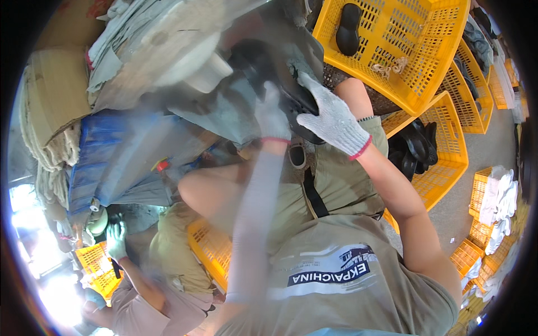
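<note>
A glossy black shoe (301, 102), partly covered by my fingers, is between my two hands above my lap. My left hand (273, 116), in a white knit glove with a red cuff, closes on its left side; haze blurs this part. From the right, my right hand (334, 116), gloved the same way, grips the shoe with thumb and fingers apart around its edge. Grey cloth (224, 115) drapes over the work spot just beyond my hands. A white machine part (208, 71) stands to the left of them.
A yellow crate (412, 98) at the upper right holds a black shoe sole (348, 31). Below it, another yellow crate (457, 159) holds several black shoes (417, 147). Stacked cloth (56, 95) stands far left. A co-worker's gloved hand (116, 241) is at the lower left.
</note>
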Demonstrator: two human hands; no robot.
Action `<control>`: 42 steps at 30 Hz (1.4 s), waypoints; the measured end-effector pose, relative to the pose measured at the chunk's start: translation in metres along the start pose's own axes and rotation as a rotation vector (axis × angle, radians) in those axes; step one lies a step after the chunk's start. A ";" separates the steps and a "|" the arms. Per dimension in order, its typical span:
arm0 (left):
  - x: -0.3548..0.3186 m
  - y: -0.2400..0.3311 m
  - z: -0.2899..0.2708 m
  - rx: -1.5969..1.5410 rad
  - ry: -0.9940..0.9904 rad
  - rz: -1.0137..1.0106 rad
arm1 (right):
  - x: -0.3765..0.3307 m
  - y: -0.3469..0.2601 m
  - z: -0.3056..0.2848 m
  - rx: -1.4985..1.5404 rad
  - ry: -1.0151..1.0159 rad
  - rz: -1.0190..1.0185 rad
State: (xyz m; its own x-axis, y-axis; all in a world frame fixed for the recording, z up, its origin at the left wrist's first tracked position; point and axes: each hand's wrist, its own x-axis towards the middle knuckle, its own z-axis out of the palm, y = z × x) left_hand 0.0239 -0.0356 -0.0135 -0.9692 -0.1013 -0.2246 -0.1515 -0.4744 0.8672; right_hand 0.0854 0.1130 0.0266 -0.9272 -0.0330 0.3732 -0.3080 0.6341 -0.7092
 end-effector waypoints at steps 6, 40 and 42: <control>0.045 0.046 0.034 -0.128 0.224 -0.197 | 0.089 0.003 -0.019 -0.025 -0.108 0.122; 0.023 0.017 -0.065 -0.988 -0.543 -0.284 | 0.019 -0.144 0.014 -0.204 -0.260 -0.115; 0.023 0.006 -0.052 -0.904 -0.345 -0.100 | 0.011 -0.139 0.009 -0.197 -0.186 -0.223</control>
State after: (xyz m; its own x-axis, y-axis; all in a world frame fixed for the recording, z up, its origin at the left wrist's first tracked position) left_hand 0.0104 -0.0860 -0.0368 -0.9855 0.1695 -0.0108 -0.1692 -0.9740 0.1506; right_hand 0.1158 0.0172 0.1237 -0.8702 -0.3163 0.3778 -0.4773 0.7315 -0.4869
